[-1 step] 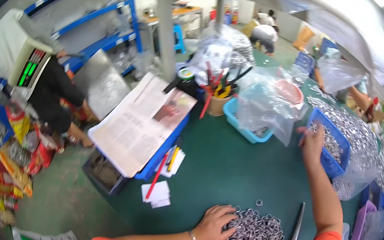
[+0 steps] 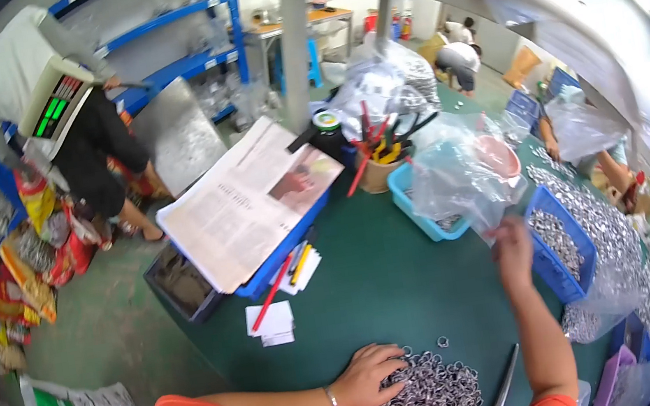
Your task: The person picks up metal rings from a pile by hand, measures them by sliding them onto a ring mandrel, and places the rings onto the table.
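Observation:
My left hand (image 2: pixel 370 378) lies flat with its fingers loosely apart on the left edge of a pile of small metal rings (image 2: pixel 429 396) at the table's near side. One loose ring (image 2: pixel 443 342) sits just beyond the pile. My right hand (image 2: pixel 512 247) is raised over the table, left of a blue basket (image 2: pixel 549 275) that has metal rings inside. Its blurred fingers are by the lower corner of a clear plastic bag (image 2: pixel 455 185); whether they hold it is unclear. The bag drapes over a light-blue tub (image 2: pixel 419 219).
Metal tweezers (image 2: pixel 504 385) lie right of the pile. A newspaper (image 2: pixel 250 205) covers a blue bin; white cards and pens are nearby. A cup of pliers (image 2: pixel 374 171) stands farther back. Heaped metal parts (image 2: pixel 610 221) spread at right, near another person's hand (image 2: pixel 551 146). Someone stands at left.
My right hand has moved left from the blue basket to beside the plastic bag's lower corner. My left hand stays on the ring pile. The whole view has shifted slightly.

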A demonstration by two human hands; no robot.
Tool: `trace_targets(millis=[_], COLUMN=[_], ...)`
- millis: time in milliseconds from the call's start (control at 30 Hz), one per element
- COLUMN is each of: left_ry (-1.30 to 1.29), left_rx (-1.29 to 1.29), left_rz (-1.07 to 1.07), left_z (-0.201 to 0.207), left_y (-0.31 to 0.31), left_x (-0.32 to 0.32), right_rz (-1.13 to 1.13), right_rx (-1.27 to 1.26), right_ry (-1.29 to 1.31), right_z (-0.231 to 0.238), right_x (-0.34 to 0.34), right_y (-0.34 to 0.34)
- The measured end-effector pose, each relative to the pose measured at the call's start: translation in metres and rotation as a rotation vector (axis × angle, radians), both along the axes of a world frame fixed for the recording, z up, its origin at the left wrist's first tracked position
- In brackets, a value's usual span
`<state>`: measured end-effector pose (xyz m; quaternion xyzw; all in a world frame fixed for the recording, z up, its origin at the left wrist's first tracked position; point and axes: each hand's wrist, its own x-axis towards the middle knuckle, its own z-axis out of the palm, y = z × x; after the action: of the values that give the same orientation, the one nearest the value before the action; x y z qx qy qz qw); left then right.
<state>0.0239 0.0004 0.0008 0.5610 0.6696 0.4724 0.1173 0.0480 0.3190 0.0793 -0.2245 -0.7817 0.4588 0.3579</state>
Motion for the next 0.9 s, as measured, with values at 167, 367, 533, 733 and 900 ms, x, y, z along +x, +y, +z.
trace_targets(millis=[167, 367, 533, 733, 900], left_ry=[0.010, -0.014, -0.002, -0.012, -0.064], left_rx=[0.035, 0.031, 0.032, 0.124, 0.149], left_rz=[0.025, 0.025, 0.022, 0.070, 0.008], left_z=[-0.007, -0.017, -0.015, -0.014, -0.034], left_y=[-0.002, -0.005, -0.004, -0.003, 0.005], left_x=[-0.003, 0.001, 0.002, 0.002, 0.008], right_rz=[0.407, 0.312, 0.310, 0.478, 0.456], right_rx=[0.720, -0.416, -0.516, -0.577, -0.150], right_ry=[-0.111, -0.388, -0.580, -0.514, -0.416], right_z=[-0.027, -0.043, -0.046, -0.051, -0.034], right_x=[-0.067, -0.140, -0.168, -0.170, -0.068], right_y=[-0.128, -0.179, -0.202, -0.213, -0.167])
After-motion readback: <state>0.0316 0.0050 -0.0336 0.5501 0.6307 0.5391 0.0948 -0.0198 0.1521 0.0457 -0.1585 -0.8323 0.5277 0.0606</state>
